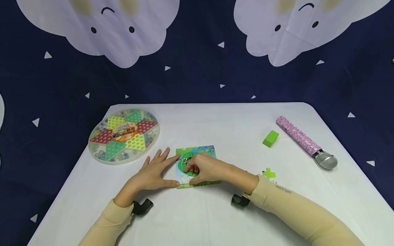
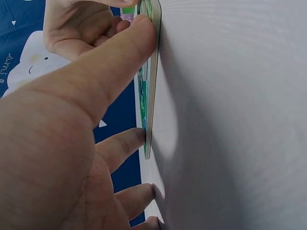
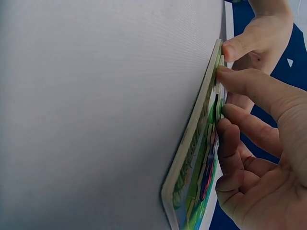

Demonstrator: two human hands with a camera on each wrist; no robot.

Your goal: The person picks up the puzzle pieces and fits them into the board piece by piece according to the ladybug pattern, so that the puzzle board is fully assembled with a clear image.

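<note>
A square jigsaw puzzle board (image 1: 200, 183) with a green and blue picture lies on the table. My left hand (image 1: 155, 172) spreads its fingers beside it; in the left wrist view its thumb (image 2: 139, 40) and a fingertip touch the board's edge. My right hand (image 1: 207, 167) reaches over the board from the right, fingers curled. In the right wrist view, thumb and index finger of the right hand (image 3: 268, 139) rest either side of a slightly raised puzzle piece (image 3: 219, 88). The hand hides part of the picture.
A round Chinese checkers set (image 1: 124, 135) with marbles sits at the left. Toward the right lie a green block (image 1: 271, 138) and a microphone (image 1: 303, 138) with a pink glittery handle. Another puzzle piece (image 1: 269, 173) is partly covered by the right sleeve (image 1: 286, 198).
</note>
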